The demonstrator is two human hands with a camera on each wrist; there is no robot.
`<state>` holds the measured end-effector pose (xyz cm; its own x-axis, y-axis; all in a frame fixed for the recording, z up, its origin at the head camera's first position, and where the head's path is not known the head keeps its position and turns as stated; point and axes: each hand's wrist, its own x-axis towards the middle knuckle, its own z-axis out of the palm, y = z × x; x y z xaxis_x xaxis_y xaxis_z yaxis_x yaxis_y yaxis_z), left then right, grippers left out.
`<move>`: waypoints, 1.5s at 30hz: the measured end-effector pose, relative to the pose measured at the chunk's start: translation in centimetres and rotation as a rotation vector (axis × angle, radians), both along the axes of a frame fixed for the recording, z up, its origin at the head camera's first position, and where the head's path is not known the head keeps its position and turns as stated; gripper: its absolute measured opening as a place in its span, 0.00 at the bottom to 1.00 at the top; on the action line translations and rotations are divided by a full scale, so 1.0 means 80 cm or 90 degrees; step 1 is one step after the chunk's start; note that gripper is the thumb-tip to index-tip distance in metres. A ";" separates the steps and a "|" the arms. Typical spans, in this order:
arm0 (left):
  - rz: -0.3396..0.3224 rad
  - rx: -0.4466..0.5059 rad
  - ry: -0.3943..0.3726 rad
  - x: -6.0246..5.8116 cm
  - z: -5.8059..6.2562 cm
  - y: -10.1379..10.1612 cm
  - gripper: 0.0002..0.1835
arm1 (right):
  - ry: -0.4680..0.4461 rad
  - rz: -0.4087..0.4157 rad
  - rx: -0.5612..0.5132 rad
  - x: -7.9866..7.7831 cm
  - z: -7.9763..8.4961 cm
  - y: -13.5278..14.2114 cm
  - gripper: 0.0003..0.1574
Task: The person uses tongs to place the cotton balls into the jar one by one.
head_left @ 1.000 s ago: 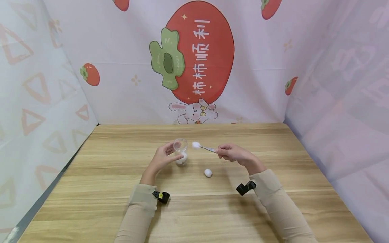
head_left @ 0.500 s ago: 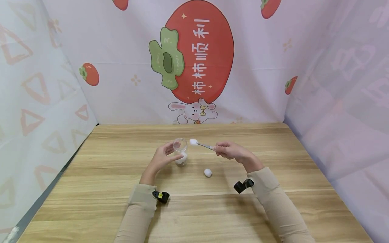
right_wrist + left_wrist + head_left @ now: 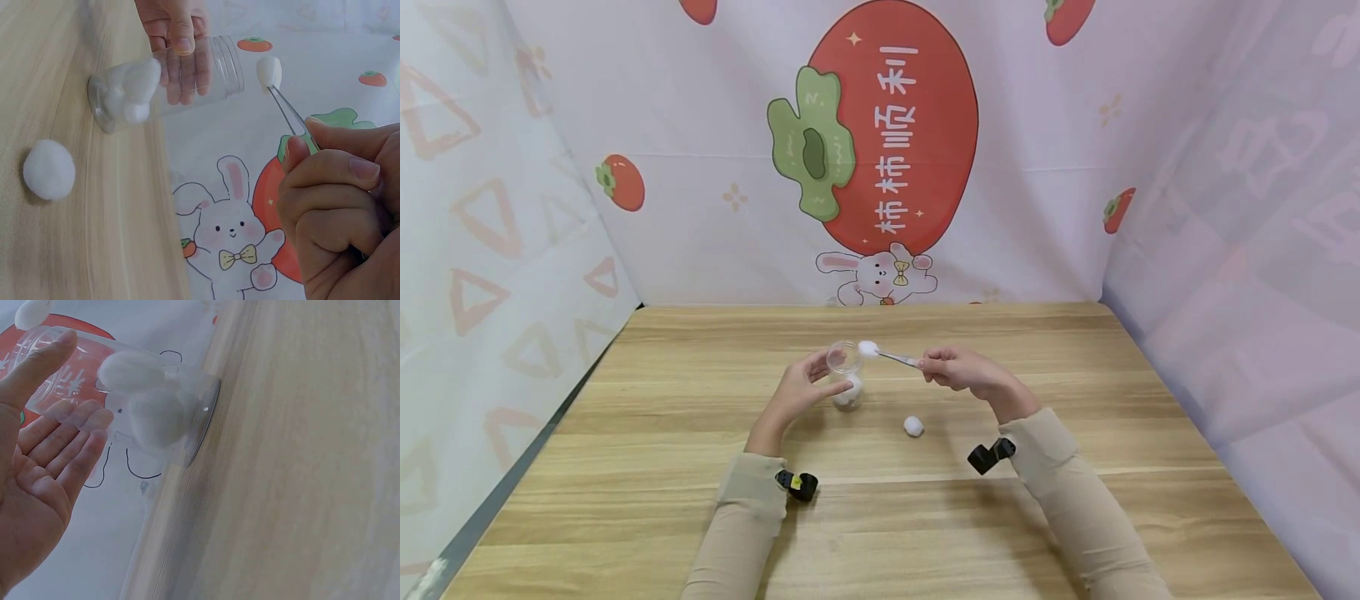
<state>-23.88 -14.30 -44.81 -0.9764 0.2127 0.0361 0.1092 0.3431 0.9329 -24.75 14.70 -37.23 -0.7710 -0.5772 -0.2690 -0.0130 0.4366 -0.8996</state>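
Note:
My left hand [image 3: 803, 387] holds a clear open-topped jar [image 3: 219, 75] upright on the table, thumb on one side and fingers on the other. Several cotton balls [image 3: 131, 87] lie in its lower part. With my right hand [image 3: 966, 372] I grip a pair of metal tweezers [image 3: 289, 114] between thumb and fingers. Their tips pinch one cotton ball [image 3: 269, 72], which hangs just outside the jar's mouth, a small gap from the rim in the right wrist view. Another cotton ball [image 3: 913, 427] rests on the table, right of the jar and nearer me.
The wood-grain table [image 3: 880, 525] ends at a white backdrop [image 3: 700, 233] printed with persimmons and a rabbit. Cloth side walls [image 3: 1240, 250] stand along left and right. A small black camera [image 3: 992, 455] sits on each wrist.
My right hand has moved left, bringing the tweezers and their cotton ball from beside the jar up to its rim. The left hand, jar and loose cotton ball stay put.

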 end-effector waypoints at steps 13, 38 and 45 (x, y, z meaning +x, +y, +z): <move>-0.007 -0.002 0.021 -0.001 -0.002 -0.001 0.36 | 0.003 -0.003 0.002 -0.006 0.001 -0.015 0.19; -0.002 0.006 0.013 0.001 0.001 -0.001 0.37 | -0.001 -0.014 0.003 -0.012 -0.007 -0.036 0.19; -0.001 -0.002 0.018 0.000 0.000 -0.001 0.37 | 0.001 -0.014 0.001 -0.012 -0.011 -0.040 0.19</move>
